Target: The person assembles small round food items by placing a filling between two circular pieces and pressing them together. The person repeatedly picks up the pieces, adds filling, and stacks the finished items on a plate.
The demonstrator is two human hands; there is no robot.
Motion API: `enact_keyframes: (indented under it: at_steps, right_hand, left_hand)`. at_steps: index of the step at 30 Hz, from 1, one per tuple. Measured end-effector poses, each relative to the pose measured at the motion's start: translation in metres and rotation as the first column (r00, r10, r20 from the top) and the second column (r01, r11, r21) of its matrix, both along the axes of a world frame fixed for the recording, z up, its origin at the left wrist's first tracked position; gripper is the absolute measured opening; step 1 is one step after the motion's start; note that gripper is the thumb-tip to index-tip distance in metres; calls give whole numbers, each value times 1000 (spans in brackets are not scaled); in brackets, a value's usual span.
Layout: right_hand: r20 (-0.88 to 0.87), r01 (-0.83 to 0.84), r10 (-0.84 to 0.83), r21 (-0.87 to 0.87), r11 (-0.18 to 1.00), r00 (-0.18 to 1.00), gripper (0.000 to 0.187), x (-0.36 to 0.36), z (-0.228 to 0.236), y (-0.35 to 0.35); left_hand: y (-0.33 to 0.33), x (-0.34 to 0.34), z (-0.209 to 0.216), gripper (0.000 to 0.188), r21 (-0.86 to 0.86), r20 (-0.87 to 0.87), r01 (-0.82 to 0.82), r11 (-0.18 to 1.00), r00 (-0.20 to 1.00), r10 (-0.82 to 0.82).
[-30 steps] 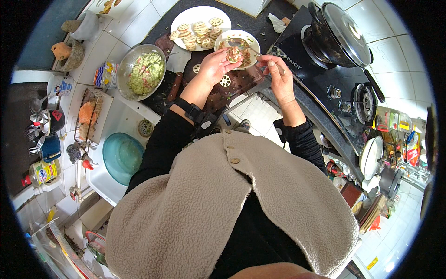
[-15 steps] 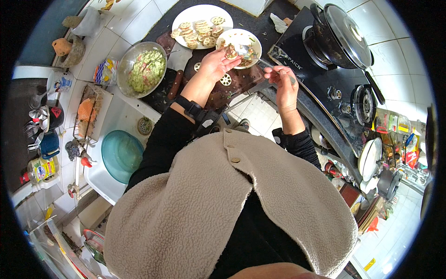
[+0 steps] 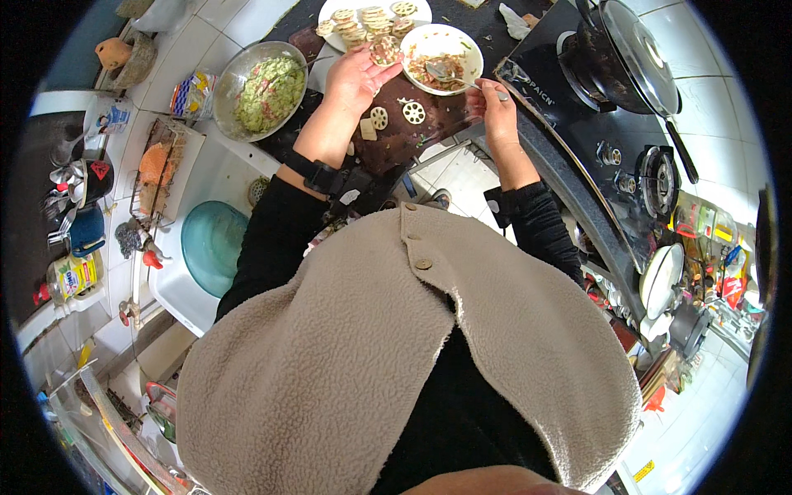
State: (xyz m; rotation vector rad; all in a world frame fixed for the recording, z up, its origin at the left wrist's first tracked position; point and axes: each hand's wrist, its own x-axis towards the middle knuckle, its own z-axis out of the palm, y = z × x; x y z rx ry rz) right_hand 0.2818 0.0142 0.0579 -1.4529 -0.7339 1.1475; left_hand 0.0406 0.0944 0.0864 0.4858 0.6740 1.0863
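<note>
My left hand [image 3: 350, 82], near the far middle, pinches a lotus root slice [image 3: 385, 52] with brownish filling on it, close to the white plate [image 3: 423, 13]. On that plate lie several lotus root slices [image 3: 375, 21]. My right hand [image 3: 497, 114] grips the handle of a metal spoon [image 3: 444, 73]. The spoon's head rests in a white bowl [image 3: 476, 64] containing a little reddish-brown mixture. Below the bowl, a lotus root slice [image 3: 413, 112] and another one [image 3: 379, 118] lie apart on the dark brown cutting board [image 3: 396, 150].
A metal bowl [image 3: 223, 109] of chopped green and pink filling stands left of the board. Nearer left is a white sink [image 3: 183, 285] with a teal basin [image 3: 216, 247]. On the right, a lidded black pot [image 3: 615, 78] sits on the gas stove [image 3: 544, 78], its long handle sticking out.
My left hand with the slice has moved left from over the white bowl toward the plate. The spoon, raised near the slice before, now dips into the bowl. The whole view has shifted slightly.
</note>
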Motion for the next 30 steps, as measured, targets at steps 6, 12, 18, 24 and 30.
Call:
enact_keyframes:
  at_steps: [6, 12, 18, 24, 30]
  right_hand:
    - [162, -52, 84, -191, 980, 983, 17, -8, -27, -21]
    - [834, -341, 435, -321, 883, 341, 44, -66, -38, -22]
    - [833, -261, 545, -508, 821, 93, 47, -86, -30, 0]
    - [488, -341, 363, -137, 930, 794, 43, -87, -10, -19]
    - [544, -342, 215, 143, 929, 811, 38, -97, 12, -11]
  left_hand:
    - [-14, -26, -5, 34, -50, -37, -51, 997, 998, 49]
    - [-24, -33, -13, 30, -77, -19, -90, 993, 996, 89]
    - [-34, -33, -21, 30, -130, 69, -96, 987, 992, 105]
    - [-44, -30, -37, 27, -167, 131, -38, 985, 990, 60]
    - [-53, -8, -36, 22, -135, 86, -39, 990, 995, 51]
